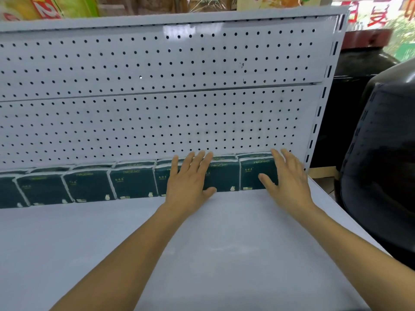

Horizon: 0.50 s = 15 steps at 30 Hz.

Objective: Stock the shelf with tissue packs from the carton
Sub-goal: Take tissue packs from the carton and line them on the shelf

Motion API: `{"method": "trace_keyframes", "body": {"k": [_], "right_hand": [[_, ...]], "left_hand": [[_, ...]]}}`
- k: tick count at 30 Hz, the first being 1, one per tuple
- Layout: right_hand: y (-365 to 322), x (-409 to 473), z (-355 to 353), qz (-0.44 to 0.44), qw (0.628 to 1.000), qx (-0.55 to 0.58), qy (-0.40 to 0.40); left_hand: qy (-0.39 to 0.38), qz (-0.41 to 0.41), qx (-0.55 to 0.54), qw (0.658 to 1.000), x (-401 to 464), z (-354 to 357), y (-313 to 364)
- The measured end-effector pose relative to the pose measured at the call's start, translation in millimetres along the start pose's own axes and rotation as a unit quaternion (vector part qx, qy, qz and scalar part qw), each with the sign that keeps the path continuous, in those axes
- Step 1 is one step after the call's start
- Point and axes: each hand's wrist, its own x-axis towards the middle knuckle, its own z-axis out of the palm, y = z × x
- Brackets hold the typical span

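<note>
Your left hand point(190, 176) lies flat on the dark green tissue packs point(132, 182), fingers straight and spread, pointing to 12 o'clock. Your right hand point(285, 173) does the same on the last pack point(253, 173) at the right end of the row. Neither hand grips anything; both just press.

The packs stand in one row at the back of the shelf point(224, 243), touching the white board with holes point(157, 97). The row runs from 9 o'clock to 3 o'clock, and a second layer seems to sit behind or on top of it; you cannot tell which. The carton is not in view.

These packs look soft and light. They are paper in a thin, shiny wrap, so they will squash if you squeeze hard, and the wrap may slide under dry fingers. They will not break, but a dented pack looks bad on a shelf.

Take each pack by its two short sides, thumb on one and fingers on the other. Hold it gently. You could likely carry two or three at once, pressed together like a sandwich.

To straighten the row, push with flat palms, as you do now. Push softly toward 12 o'clock so the packs line up and do not tip.

The big dark jar point(381, 153) at 3 o'clock stands just beside the shelf end. Watch your right elbow there.
</note>
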Motion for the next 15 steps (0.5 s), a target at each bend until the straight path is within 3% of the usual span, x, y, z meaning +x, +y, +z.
{"method": "trace_keyframes", "body": {"k": [3, 7, 11, 15], "right_hand": [[-33, -24, -10, -0.094, 0.995, -0.012, 0.043], [-98, -72, -15, -0.152, 0.986, 0.017, 0.059], [-177, -131, -6, -0.215, 0.975, 0.036, 0.052], [-268, -200, 13, -0.283, 0.956, 0.069, 0.034]], "left_hand": [[0.032, 0.004, -0.031, 0.999, -38, -17, -18], [0.093, -0.023, -0.037, 0.995, -109, -40, -52], [0.154, -0.071, -0.021, 0.985, -197, -68, -103], [0.157, -0.119, 0.01, 0.98, -304, -101, -163]]}}
